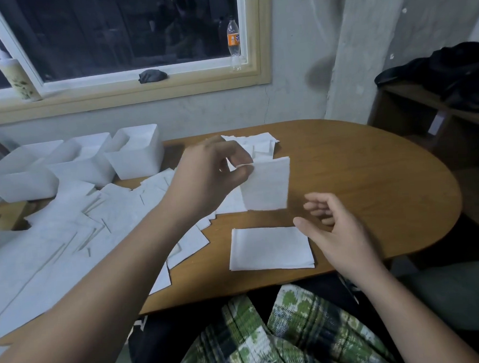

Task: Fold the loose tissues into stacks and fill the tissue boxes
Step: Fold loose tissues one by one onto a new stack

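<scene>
Rounded wooden table (372, 167) under dark window; loose tissues (67, 234) heaped at left beside three white tissue boxes (136, 156); left hand (213, 177) pinches folded tissue (266, 185) aloft by upper corner; right hand (336, 231) empty, fingers loosely curled, beside folded stack (270, 248). Stacking step, likely; next: lay tissue squarely on stack, edges aligned.

Plain home room, rough plaster wall (309, 50); wooden table (372, 178), window sill (115, 99) holding lotion bottle (16, 74), soda bottle (234, 44)
</scene>
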`<state>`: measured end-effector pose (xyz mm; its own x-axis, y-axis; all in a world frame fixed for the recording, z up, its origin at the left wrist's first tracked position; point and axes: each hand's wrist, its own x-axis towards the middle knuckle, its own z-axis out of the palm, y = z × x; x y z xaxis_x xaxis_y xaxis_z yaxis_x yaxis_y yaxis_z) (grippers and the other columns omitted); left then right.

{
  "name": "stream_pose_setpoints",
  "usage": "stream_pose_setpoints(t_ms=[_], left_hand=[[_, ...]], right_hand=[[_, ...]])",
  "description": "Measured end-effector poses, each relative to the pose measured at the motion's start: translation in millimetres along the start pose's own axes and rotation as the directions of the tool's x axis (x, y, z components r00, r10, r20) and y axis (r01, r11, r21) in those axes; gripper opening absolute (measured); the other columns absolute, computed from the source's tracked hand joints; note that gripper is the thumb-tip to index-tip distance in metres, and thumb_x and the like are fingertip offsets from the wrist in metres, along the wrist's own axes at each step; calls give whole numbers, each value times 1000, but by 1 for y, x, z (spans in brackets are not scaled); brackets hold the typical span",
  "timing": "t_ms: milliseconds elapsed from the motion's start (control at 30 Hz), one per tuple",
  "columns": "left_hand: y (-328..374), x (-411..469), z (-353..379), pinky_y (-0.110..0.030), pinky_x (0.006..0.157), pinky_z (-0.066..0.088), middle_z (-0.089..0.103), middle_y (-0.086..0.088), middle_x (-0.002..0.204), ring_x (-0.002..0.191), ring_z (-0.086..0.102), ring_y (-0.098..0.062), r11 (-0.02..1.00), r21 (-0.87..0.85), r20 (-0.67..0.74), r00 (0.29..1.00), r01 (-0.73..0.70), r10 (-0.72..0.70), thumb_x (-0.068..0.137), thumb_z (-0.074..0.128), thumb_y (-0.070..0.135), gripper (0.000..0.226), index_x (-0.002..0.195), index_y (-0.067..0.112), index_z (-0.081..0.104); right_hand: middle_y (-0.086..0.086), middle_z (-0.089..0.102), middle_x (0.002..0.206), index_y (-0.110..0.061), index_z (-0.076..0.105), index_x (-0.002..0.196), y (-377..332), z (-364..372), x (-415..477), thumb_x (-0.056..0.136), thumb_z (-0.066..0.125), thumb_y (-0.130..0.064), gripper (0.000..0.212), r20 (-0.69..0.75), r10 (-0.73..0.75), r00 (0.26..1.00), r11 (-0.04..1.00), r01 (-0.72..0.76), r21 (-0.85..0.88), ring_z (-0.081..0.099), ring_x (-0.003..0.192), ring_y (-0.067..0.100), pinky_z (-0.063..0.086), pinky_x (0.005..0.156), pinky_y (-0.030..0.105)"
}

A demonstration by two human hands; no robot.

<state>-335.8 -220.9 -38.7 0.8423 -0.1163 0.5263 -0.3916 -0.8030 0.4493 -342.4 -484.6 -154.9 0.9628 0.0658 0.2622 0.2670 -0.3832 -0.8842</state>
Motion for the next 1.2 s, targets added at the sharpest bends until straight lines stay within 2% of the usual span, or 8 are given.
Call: stream_pose_setpoints(t_ms=[100, 167, 267, 333, 567, 733, 1100, 1200], left_hand=[[11, -13, -4, -33, 71, 56, 75, 14, 94, 89, 66, -12, 975, -190, 58, 993, 113, -103, 98, 78, 38, 7, 92, 34, 79], [14, -22, -3, -31, 69, 55, 76, 13, 92, 87, 67, -11, 934, -300, 92, 980, 195, -175, 97, 78, 37, 8, 92, 31, 80], [14, -33, -1, -39, 79, 59, 78, 6, 89, 86, 70, -15, 846, -441, 132, 954, 300, -270, 96, 80, 33, 8, 92, 26, 81], [12, -40, 0, -40, 86, 61, 79, 3, 88, 87, 73, -17, 814, -467, 140, 937, 347, -319, 96, 79, 33, 9, 92, 25, 81], [-3, -65, 5, -49, 73, 59, 76, 0, 81, 78, 69, -29, 827, -344, 198, 895, 445, -400, 96, 78, 36, 20, 88, 17, 78], [-13, -81, 8, -26, 64, 40, 64, 6, 65, 58, 50, -7, 817, -244, 320, 838, 523, -441, 96, 77, 34, 25, 81, 15, 74], [-25, -85, 18, -25, 60, 42, 76, 7, 74, 60, 56, -4, 859, 82, 526, 710, 506, -468, 90, 76, 38, 27, 72, 19, 76], [-24, -83, 19, -23, 60, 44, 77, 10, 72, 60, 59, -2, 857, 126, 537, 691, 500, -483, 90, 77, 37, 24, 73, 20, 77]], right_hand=[[-26, 66, 127, -44, 58, 138, -3, -5, 1, 88, 82, -47, 56, 74, 12, 997, 999, -15, 49, 58, 122, -7, 46, 101, 26], [-24, 69, 127, -43, 65, 130, -3, -8, 2, 91, 81, -46, 43, 135, 4, 991, 997, -15, 81, 62, 121, -3, 50, 105, 35], [-4, 77, 117, -23, 75, 112, 2, -11, 5, 98, 77, -32, 17, 194, -21, 981, 986, -11, 164, 72, 113, 19, 53, 101, 62], [8, 77, 108, -9, 72, 103, 4, -13, 6, 102, 72, -25, 15, 209, -32, 977, 976, -15, 218, 71, 107, 35, 50, 98, 67], [14, 80, 104, -5, 71, 109, 4, -14, 4, 104, 67, -12, 10, 158, 14, 987, 926, -72, 370, 74, 106, 39, 53, 98, 50], [16, 78, 95, -12, 70, 111, 4, -12, 4, 99, 73, -13, 12, 118, 35, 992, 920, -78, 383, 74, 92, 24, 50, 91, 42], [-5, 69, 74, -34, 64, 110, -3, -4, -6, 96, 77, -23, 22, 100, -11, 995, 998, 18, -65, 63, 70, 13, 49, 77, 35], [-9, 69, 74, -35, 64, 107, -6, -2, -8, 94, 77, -22, 23, 90, -20, 996, 981, 36, -189, 63, 68, 10, 46, 66, 21]])
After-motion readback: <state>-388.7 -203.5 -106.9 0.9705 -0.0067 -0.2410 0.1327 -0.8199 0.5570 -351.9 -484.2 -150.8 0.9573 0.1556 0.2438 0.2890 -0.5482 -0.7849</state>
